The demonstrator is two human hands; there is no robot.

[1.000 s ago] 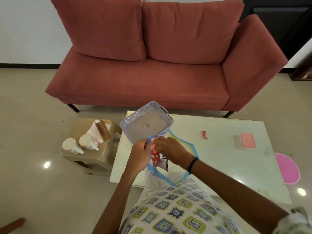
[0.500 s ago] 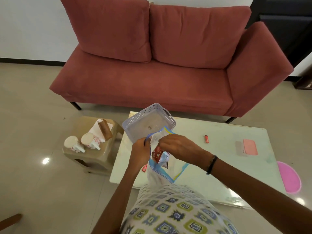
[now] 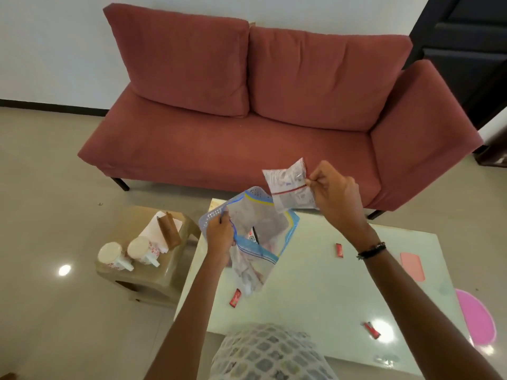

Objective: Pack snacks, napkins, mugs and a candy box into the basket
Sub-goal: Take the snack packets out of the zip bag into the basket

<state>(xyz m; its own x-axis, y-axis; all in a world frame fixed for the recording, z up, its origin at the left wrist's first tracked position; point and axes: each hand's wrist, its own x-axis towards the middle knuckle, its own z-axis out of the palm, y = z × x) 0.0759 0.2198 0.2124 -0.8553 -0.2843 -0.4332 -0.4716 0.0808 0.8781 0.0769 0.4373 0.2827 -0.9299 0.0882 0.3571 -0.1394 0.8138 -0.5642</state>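
Observation:
My left hand (image 3: 219,236) grips the open rim of a clear zip bag (image 3: 255,242) with blue and yellow edges. Behind the bag, a pale blue perforated basket (image 3: 212,215) stands on the table's far left corner. My right hand (image 3: 333,189) is raised above the bag, pinching a small clear snack packet (image 3: 289,187) with a red stripe. Small red candies lie on the table (image 3: 235,297) (image 3: 339,250) (image 3: 371,330). A pink candy box (image 3: 412,266) lies on the table's right side. On the side stool sit two white mugs (image 3: 112,256) (image 3: 142,250), white napkins (image 3: 153,229) and a brown snack bar (image 3: 168,230).
The white low table (image 3: 315,283) stands in front of a red sofa (image 3: 247,111). The beige stool (image 3: 148,272) is left of the table on a glossy tiled floor. A pink round mat (image 3: 477,316) lies right of the table. My patterned clothing (image 3: 269,352) fills the bottom centre.
My right hand has lifted up and to the right, pulling the small snack packet out of the zip bag. Two more red candies now lie on the table. The camera tilted downward.

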